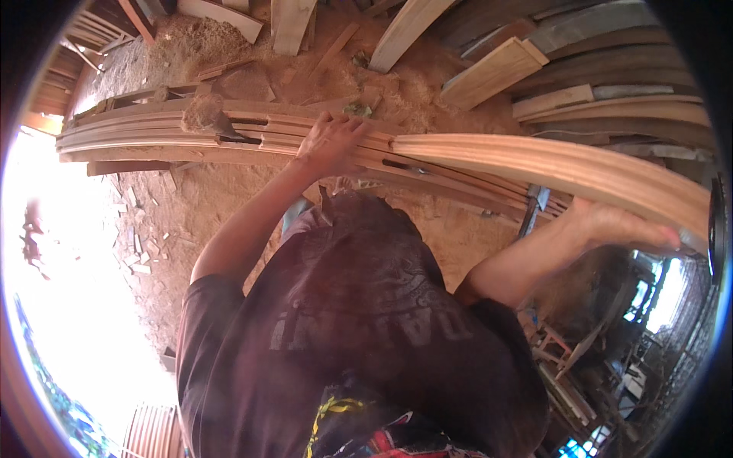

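Left fingers [347,124] curve over grooved rails [168,138], right hand [611,224] holding a moulding [550,162].

The raised plank [550,164] was honey-orange, patterned with darker bands along its length, while the mouldings [137,136] left of it were pale pinkish tan with thin darker lines. Lower left of the plank, the shirt [359,282] was blackish brown with faded grey printing; farther below, the cloth [382,424] mixed black, yellow and red. The ground [183,221] left of the plank was reddish brown, the board [492,75] above it yellowish tan.
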Demonstrator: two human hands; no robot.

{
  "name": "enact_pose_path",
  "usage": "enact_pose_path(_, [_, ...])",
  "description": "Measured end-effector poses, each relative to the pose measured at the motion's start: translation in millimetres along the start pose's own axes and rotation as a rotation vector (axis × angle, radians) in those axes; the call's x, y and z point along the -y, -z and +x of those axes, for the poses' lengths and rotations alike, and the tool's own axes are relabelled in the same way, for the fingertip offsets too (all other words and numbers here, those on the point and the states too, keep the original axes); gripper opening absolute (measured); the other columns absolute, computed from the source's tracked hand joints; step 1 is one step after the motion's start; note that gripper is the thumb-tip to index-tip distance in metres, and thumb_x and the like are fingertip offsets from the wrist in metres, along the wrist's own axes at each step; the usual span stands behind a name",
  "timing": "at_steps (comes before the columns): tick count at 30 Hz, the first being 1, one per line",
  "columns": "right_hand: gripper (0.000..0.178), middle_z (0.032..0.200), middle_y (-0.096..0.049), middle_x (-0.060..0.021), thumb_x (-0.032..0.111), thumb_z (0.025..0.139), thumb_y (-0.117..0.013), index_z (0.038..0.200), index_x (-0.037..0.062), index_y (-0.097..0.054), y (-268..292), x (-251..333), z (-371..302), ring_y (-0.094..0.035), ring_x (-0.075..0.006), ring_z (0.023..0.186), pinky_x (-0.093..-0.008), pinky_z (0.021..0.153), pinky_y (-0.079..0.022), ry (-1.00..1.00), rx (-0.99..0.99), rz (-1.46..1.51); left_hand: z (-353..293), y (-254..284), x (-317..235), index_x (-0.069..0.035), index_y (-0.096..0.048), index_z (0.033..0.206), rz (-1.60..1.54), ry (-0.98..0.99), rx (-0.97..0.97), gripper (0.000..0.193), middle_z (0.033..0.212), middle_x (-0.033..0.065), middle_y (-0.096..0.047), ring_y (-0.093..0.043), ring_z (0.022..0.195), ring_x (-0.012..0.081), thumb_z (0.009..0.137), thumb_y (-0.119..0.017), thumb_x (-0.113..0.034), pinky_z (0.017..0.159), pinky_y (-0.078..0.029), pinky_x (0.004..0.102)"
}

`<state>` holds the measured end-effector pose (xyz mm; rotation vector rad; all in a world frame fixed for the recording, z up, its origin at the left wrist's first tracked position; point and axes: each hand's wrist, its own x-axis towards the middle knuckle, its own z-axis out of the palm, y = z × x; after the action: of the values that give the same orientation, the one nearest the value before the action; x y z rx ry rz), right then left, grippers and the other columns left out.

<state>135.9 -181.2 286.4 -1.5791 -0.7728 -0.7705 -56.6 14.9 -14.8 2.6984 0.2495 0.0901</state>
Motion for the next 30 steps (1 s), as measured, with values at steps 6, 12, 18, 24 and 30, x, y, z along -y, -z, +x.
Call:
enact_pose_path(6, [0.107,0.164,-0.022,-0.0279,0.086,0.095,-0.031,0.163,0.0052,-0.016,-3,20,51,-0.033,-0.0445,0.15,-0.0618,0.125,-0.033,0.147,-0.013,-0.024,-5,12,-8,-0.014,-0.056,0.137,-0.028,0.042,0.063,0.081,0.134,0.0083,-0.066,-0.061,0.13,0.0281,0.07,-0.087,-0.048,0.107,-0.041,0.0447])
enact_pose_path(12, [0.098,0.158,-0.035,-0.0261,0.078,0.096,-0.045,0.157,0.0029,-0.03,31,34,100,-0.041,-0.0412,0.145,-0.0627,0.121,-0.038,0.094,-0.139,0.041,-2,5,-3,-0.015,-0.055,0.142,-0.084,-0.006,0.023,0.086,0.135,0.0103,-0.066,-0.061,0.13,0.0298,0.07,-0.088,-0.048,0.109,-0.039,0.0448])
enact_pose_path(18, [0.09,0.152,-0.048,-0.0227,0.07,0.096,-0.061,0.151,0.0012,-0.044,44,17,102,-0.049,-0.0378,0.14,-0.0635,0.116,-0.044,-0.094,-0.376,0.037,3,0,-2,-0.012,-0.052,0.152,-0.913,0.112,-0.266,0.08,0.142,0.0162,-0.065,-0.061,0.133,0.0287,0.088,-0.081,-0.051,0.11,-0.044,0.0456])
enact_pose_path(24, [0.085,0.156,-0.048,-0.0154,0.066,0.094,-0.066,0.155,0.0105,-0.043,89,0,70,-0.049,-0.0378,0.141,-0.0614,0.119,-0.04,0.012,-0.309,0.152,-56,38,-17,-0.003,-0.069,0.131,-1.364,0.241,-0.31,0.056,0.112,0.0124,-0.077,-0.069,0.106,0.0165,0.094,-0.081,-0.044,0.091,-0.055,0.0367])
enact_pose_path(30, [0.082,0.16,-0.047,-0.0135,0.067,0.098,-0.058,0.159,0.0159,-0.04,105,-11,25,-0.043,-0.037,0.147,-0.0588,0.125,-0.033,-0.252,-0.349,0.357,-169,51,41,0.0,-0.064,0.111,-0.885,0.681,-0.776,0.054,0.096,0.011,-0.07,-0.066,0.087,0.0196,0.086,-0.088,-0.042,0.077,-0.054,0.0373])
